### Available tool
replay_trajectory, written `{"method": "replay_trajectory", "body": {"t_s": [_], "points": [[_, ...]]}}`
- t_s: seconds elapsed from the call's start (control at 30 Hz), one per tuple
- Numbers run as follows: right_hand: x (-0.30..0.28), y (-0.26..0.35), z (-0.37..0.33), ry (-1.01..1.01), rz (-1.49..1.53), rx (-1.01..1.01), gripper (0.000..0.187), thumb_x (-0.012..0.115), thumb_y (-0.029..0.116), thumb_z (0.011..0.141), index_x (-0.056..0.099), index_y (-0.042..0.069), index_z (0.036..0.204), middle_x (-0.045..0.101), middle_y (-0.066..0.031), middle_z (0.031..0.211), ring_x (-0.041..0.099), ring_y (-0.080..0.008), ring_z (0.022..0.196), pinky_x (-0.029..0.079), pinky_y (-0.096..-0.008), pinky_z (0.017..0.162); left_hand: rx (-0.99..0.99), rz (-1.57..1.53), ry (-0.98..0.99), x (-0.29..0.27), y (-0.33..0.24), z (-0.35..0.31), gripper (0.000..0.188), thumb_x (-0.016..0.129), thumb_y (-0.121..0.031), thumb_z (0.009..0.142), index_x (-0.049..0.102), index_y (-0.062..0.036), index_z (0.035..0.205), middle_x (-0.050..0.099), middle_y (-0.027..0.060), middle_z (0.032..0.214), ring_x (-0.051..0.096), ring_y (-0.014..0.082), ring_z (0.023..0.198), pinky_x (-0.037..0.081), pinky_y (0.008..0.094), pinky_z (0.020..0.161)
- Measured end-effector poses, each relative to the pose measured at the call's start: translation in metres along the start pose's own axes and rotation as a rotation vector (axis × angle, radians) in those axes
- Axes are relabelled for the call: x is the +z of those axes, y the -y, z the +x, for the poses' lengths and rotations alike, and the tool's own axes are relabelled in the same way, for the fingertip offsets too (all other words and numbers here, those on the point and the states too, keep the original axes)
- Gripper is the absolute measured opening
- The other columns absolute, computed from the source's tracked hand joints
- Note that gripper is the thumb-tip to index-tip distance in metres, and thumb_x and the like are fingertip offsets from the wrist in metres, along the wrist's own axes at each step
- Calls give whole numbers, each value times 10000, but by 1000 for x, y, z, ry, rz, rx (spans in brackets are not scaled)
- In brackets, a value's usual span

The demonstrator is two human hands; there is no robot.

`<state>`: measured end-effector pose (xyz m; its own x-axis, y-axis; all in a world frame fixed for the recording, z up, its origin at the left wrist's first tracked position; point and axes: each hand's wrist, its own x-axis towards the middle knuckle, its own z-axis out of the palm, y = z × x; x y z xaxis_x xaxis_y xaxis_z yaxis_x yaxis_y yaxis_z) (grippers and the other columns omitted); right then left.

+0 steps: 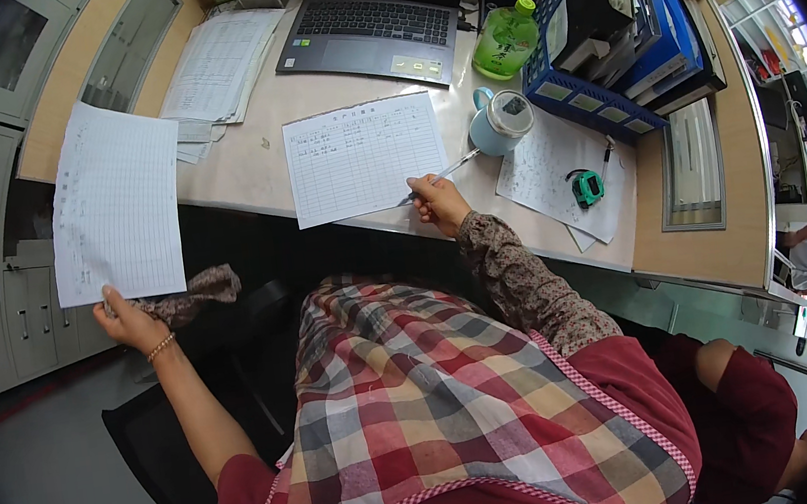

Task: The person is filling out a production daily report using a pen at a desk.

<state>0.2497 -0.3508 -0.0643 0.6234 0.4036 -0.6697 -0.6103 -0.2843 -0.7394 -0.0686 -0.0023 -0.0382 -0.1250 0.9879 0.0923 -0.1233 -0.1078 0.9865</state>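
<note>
My left hand (133, 323), at the end of a bare forearm with a beaded bracelet, is closed on the lower edge of a lined paper sheet (120, 201) held up left of the desk. A bunched floral sleeve cover (195, 296) hangs against the same hand and seems gripped with it. In my right hand (440, 205) is a pen (458, 165), its shaft pointing toward a light blue cup (501, 123). That hand rests by the lower right corner of a printed table form (363, 171), which has handwriting in its top rows. My right forearm wears a matching floral sleeve.
Behind the form sits an open laptop (372, 34), with stacked papers (222, 68) to its left. A green bottle (506, 40) and a blue rack of binders (597, 107) stand right. A green tape measure (588, 189) lies on paper. Another person (734, 403) is at lower right.
</note>
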Motion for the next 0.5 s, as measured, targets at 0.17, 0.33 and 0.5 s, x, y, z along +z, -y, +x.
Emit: {"method": "replay_trajectory", "body": {"t_s": [0.17,0.33,0.5], "points": [[0,-9,-2,72,82,95,218,569,259,870,434,132,756,440,16,554,372,-73,450,307,-211,406,17,15,-14,-22,-9,-14,202,525,-162,901,467,32,910,553,93,929,529,139,826,462,272,729],[6,-10,15,77,194,139,211,550,250,872,429,101,784,439,-2,558,378,-89,448,306,-226,386,47,33,-27,-47,-24,-26,189,525,-153,902,474,29,893,556,91,912,521,126,816,457,266,729],[14,3,35,27,258,149,272,538,329,873,449,101,754,454,-3,572,391,-101,471,333,-233,430,77,26,-86,-72,-42,-28,194,546,-177,893,484,6,912,569,93,912,545,140,841,481,289,776]]}}
